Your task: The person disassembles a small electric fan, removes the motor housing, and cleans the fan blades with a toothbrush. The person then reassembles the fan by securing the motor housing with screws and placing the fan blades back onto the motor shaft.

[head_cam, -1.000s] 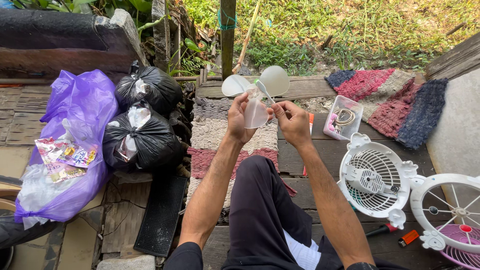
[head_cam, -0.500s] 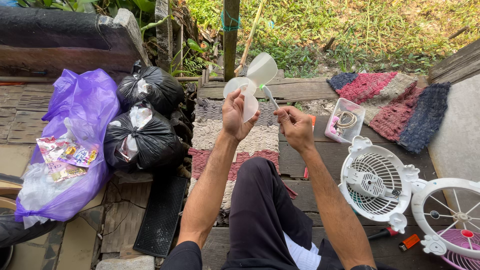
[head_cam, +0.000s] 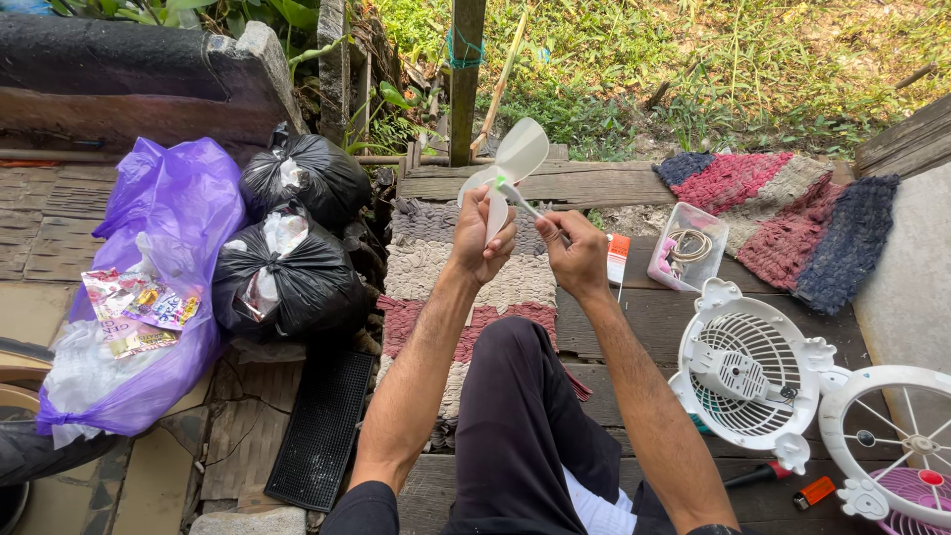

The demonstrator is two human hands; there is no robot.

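Observation:
My left hand [head_cam: 482, 236] grips a translucent white fan blade [head_cam: 517, 157] and holds it up in front of me. My right hand [head_cam: 573, 253] sits just right of it, pinching a thin metal tool [head_cam: 527, 203] whose tip touches the blade's hub near a small green spot. Both arms reach forward over my dark-trousered knee [head_cam: 515, 376].
A white fan housing [head_cam: 748, 374] and a white-and-pink fan guard [head_cam: 897, 446] lie at the right, with a red-handled screwdriver [head_cam: 758, 476] below. A clear plastic box [head_cam: 686, 260] sits on the planks. Two black bags [head_cam: 292, 263] and a purple bag [head_cam: 149, 287] stand at left.
Both hands have lifted the fan blade slightly higher and turned it; the view has shifted a little to the right.

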